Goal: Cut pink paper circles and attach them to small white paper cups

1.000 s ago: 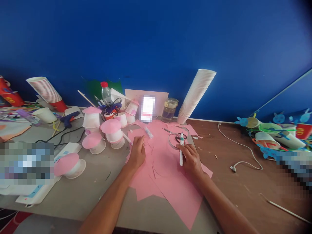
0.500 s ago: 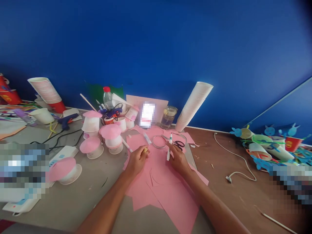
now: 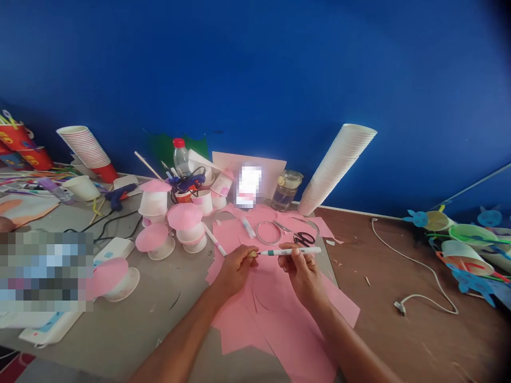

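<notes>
over pink paper (image 3: pixel 279 314), the right hand (image 3: pixel 302 271) holds a marker (image 3: pixel 290 251) whose tip meets the left hand (image 3: pixel 235 268).

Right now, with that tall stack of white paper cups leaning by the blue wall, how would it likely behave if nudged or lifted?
The stack of white cups already leans steeply, so a sideways nudge would probably topple it or make it slide. Being nested paper cups, it is likely light for its size. Lifted from the top, it may bend or separate rather than rise as one rigid piece.

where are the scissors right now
In the head view the scissors lie on the pink paper just right of centre, beside the wire ring and just beyond the marker held in the right hand.
</notes>
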Tool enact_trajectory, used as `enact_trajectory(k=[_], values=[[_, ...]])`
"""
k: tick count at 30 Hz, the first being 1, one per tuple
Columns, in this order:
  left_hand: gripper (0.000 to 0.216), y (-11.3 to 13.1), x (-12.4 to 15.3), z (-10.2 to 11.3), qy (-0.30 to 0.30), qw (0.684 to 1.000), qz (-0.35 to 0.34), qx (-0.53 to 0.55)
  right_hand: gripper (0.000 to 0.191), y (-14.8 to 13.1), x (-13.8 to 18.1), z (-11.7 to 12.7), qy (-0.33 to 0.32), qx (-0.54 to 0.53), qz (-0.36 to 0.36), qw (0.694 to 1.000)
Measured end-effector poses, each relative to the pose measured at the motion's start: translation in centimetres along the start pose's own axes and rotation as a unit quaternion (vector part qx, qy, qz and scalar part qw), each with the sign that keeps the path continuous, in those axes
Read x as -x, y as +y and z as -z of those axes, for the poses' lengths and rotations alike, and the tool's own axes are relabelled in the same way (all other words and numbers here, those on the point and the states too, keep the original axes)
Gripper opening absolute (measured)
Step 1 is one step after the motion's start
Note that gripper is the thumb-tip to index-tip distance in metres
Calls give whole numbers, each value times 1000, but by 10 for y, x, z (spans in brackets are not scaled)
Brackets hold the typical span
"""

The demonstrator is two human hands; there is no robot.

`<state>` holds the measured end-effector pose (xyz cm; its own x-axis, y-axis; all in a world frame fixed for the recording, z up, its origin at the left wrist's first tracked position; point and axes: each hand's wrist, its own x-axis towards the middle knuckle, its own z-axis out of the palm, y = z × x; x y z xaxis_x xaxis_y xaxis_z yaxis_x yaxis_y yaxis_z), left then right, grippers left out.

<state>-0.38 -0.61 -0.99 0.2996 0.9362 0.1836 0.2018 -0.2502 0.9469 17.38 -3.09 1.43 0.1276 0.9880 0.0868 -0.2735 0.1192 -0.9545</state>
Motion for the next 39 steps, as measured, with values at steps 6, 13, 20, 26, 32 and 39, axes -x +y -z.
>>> enact_trajectory(k=[6,13,20,26,32,39], values=[[25,3,0,-1,-7,999,-1,-36,31,3,3,0,-18,55,16,998],[26,3,2,-3,-21,998,-39,-55,30,7,3,-1,-37,118,30,992],[28,2,4,0,-26,983,-111,-146,29,9,4,-3,-52,85,6,995],[27,6,9,-4,-39,957,-180,-225,31,6,9,-6,-55,30,-25,998],[24,24,18,-4,-10,931,-224,-287,31,3,21,-16,-40,-22,-49,998],[53,25,41,-7,28,903,-239,-356,31,13,49,-14,5,5,-78,997]])
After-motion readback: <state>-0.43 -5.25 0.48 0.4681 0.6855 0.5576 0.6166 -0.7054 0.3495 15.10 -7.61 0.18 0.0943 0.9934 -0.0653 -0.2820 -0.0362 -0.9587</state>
